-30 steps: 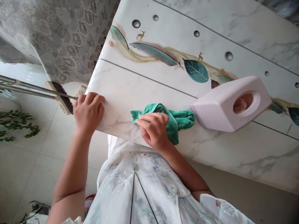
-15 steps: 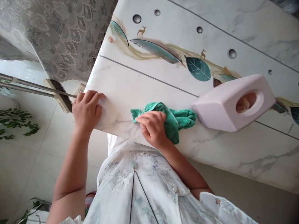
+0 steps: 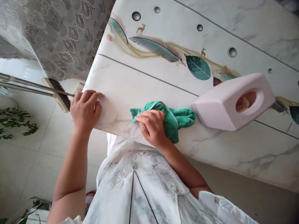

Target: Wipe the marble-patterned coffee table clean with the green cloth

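Observation:
A crumpled green cloth (image 3: 171, 126) lies on the marble-patterned tabletop near its front edge. My right hand (image 3: 151, 126) rests on top of the cloth's left part, its fingers loosely stretched to the left and the thumb apart, without a visible grip. At the table's left corner, my left hand (image 3: 85, 109) lies with fingers a little bent and spread, touching the table's edge and holding nothing. To the right of the cloth, close to its end, a pale pink tissue box (image 3: 217, 109) stands with tissue inside its oval opening.
The table (image 3: 130, 84) carries a printed pattern of feathers, leaves and deer. Beyond its left edge are a broom (image 3: 57, 95) with metal handles beside it, a lace cover (image 3: 63, 37) and a leafy plant (image 3: 17, 123) on the tiled floor.
My left hand has shifted very slightly to the left. The right hand and the cloth stay nearly where they were; the camera view has moved a little.

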Demonstrator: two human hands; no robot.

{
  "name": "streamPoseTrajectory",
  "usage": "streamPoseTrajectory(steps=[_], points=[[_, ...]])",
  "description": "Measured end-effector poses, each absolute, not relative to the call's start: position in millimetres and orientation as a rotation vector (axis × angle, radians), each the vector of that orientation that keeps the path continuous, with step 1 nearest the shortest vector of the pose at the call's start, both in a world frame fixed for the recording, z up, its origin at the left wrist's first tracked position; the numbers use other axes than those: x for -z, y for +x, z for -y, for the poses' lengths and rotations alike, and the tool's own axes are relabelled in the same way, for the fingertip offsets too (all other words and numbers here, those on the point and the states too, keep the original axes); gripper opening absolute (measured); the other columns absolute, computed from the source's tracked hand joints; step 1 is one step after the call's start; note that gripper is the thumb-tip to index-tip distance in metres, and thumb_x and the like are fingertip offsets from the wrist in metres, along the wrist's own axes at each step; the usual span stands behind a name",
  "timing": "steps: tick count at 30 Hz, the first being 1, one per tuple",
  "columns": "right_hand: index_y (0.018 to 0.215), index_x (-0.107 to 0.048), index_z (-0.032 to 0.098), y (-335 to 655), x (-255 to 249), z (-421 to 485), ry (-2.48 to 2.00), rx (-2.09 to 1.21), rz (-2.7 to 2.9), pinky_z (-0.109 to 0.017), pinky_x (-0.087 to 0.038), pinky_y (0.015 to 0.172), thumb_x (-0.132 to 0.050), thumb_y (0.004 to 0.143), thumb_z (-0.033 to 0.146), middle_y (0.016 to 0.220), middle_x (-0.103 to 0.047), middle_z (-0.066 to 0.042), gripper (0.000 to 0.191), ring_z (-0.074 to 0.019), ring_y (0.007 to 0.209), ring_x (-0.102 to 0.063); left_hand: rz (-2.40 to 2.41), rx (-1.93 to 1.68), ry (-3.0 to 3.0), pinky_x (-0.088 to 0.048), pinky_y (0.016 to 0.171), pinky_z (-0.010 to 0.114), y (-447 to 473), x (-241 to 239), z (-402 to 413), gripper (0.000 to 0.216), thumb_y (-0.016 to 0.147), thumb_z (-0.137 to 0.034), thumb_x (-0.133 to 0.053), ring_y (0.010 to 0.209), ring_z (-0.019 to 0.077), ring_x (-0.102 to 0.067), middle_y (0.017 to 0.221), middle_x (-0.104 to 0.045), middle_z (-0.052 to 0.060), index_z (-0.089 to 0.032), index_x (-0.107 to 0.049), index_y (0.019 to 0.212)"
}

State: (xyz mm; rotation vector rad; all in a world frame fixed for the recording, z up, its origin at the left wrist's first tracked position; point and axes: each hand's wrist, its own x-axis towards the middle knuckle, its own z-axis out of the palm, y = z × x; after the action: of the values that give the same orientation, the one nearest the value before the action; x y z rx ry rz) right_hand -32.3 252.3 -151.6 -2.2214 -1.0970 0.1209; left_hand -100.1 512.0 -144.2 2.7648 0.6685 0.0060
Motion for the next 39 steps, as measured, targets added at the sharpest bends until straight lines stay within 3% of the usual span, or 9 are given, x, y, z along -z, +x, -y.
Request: streamPoseTrajectory(steps=[7, 12, 16, 19, 22, 26, 30, 33, 39], points=[[0.117, -0.068, 0.027, -32.9, 153.1, -250.5, -2.215, -0.154, 1.109, -0.038, -0.033, 0.100, -0.045, 0.099, 0.017, 0.110, -0.068, -0.004, 0.031, -0.0200, 0.110, -0.053, -0.713, 0.120, 2.868, -0.034, 0.108, 0.067, -144.1, 125.7, -540.0, 0.038, 0.098, -0.046, -0.053, 0.131, 0.0383, -0.054, 0.143, -0.063, -0.002, -0.043, -0.065, 0.134], [0.115, -0.069, 0.027, -32.6, 154.1, -251.4, -2.213, -0.172, 1.095, -0.037, -0.034, 0.099, -0.044, 0.101, 0.020, 0.108, -0.069, -0.003, 0.029, -0.0190, 0.108, -0.054, -0.979, -0.161, 2.827, -0.024, 0.120, 0.072, -142.1, 113.8, -536.7, 0.068, 0.104, -0.058, -0.028, 0.154, 0.0420, -0.027, 0.168, -0.029, 0.015, -0.023, -0.029, 0.162], [0.112, -0.068, 0.025, -33.6, 151.8, -251.7, -2.169, -0.102, 1.070, -0.036, -0.036, 0.098, -0.041, 0.103, 0.021, 0.105, -0.070, -0.004, 0.029, -0.0182, 0.106, -0.056, -0.378, 0.211, 2.811, -0.016, 0.121, 0.075, -118.0, 123.8, -533.1, 0.063, 0.102, -0.067, -0.025, 0.148, 0.0374, -0.041, 0.155, -0.052, 0.009, -0.034, -0.050, 0.150], [0.118, -0.069, 0.027, -29.4, 149.9, -250.2, -2.307, -0.001, 1.039, -0.041, -0.034, 0.103, -0.045, 0.104, 0.030, 0.121, -0.067, -0.007, 0.029, -0.0235, 0.118, -0.052, -1.091, -0.088, 2.925, -0.014, 0.094, 0.084, -103.6, 121.9, -533.9, 0.075, 0.104, -0.066, -0.022, 0.153, 0.0526, -0.015, 0.162, -0.030, 0.028, -0.010, -0.042, 0.149], [0.128, -0.067, 0.032, -17.9, 151.7, -248.9, -2.472, -0.015, 1.138, -0.046, -0.030, 0.103, -0.059, 0.099, 0.046, 0.138, -0.059, -0.010, 0.034, -0.0317, 0.129, -0.043, -1.197, -0.202, 2.806, -0.012, 0.105, 0.086, -99.1, 118.2, -514.4, 0.061, 0.104, -0.058, -0.035, 0.155, 0.0498, -0.017, 0.166, -0.029, 0.022, -0.019, -0.047, 0.149], [0.122, -0.069, 0.029, -0.8, 162.8, -256.2, -2.363, -0.146, 1.548, -0.036, -0.031, 0.088, -0.065, 0.098, 0.036, 0.119, -0.066, -0.009, 0.025, -0.0226, 0.106, -0.050, -1.070, -0.114, 2.657, -0.006, 0.124, 0.075, -117.6, 131.1, -499.6, 0.044, 0.100, -0.045, -0.045, 0.154, 0.0398, -0.029, 0.163, -0.040, 0.008, -0.033, -0.059, 0.140], [0.112, -0.068, 0.026, 18.5, 173.2, -300.0, -2.205, -0.186, 1.741, -0.033, -0.029, 0.076, -0.048, 0.106, 0.023, 0.102, -0.066, -0.004, 0.021, -0.0159, 0.087, -0.051, -1.447, -0.279, 2.273, -0.033, 0.113, 0.067, -145.0, 159.4, -523.5, 0.050, 0.097, -0.043, -0.047, 0.142, 0.0378, -0.047, 0.149, -0.054, 0.012, -0.025, -0.055, 0.144], [0.113, -0.064, 0.019, 31.6, 172.4, -358.5, -2.302, -0.242, 1.630, -0.032, -0.033, 0.077, -0.041, 0.108, 0.021, 0.112, -0.064, -0.009, 0.024, -0.0166, 0.093, -0.055, -1.376, -0.551, 1.868, -0.051, 0.096, 0.048, -149.3, 178.2, -529.1, 0.037, 0.092, -0.034, -0.039, 0.107, 0.0249, -0.066, 0.109, -0.069, 0.011, -0.018, -0.062, 0.116], [0.104, -0.062, 0.015, -3.8, 151.6, -410.5, -2.206, -0.573, 1.861, -0.028, -0.040, 0.070, -0.030, 0.109, 0.020, 0.108, -0.064, -0.005, 0.032, -0.0132, 0.086, -0.061, -1.360, -0.869, 1.654, -0.054, 0.083, 0.035, -133.8, 184.6, -510.5, 0.018, 0.078, -0.022, -0.037, 0.084, 0.0191, -0.065, 0.087, -0.065, 0.006, -0.022, -0.052, 0.087]])
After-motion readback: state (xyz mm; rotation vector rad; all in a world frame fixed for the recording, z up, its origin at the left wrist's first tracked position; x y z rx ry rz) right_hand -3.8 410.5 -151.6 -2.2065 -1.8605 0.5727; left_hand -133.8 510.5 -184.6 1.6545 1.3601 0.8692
